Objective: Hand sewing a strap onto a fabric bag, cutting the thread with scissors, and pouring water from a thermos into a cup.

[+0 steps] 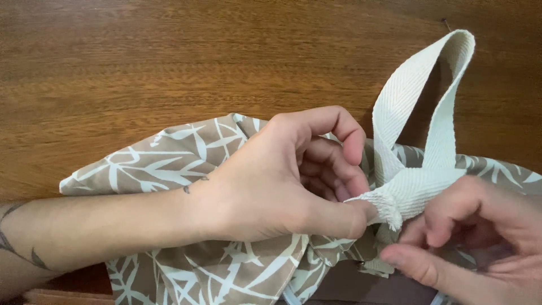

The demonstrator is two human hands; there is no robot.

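Note:
A tan fabric bag (164,161) with a pale leaf print lies crumpled on a wooden table (169,62). Its cream woven strap (412,107) rises in a loop at the right. My left hand (282,181) rests on the bag and pinches the frayed end of the strap (384,206) between thumb and fingers. My right hand (474,231) is at the lower right, fingers curled, touching the strap just below that end. Part of the bag is hidden under both hands.
A small dark nail or pin (446,24) lies on the table near the top right. The table's front edge shows at the lower left, with darker space below it.

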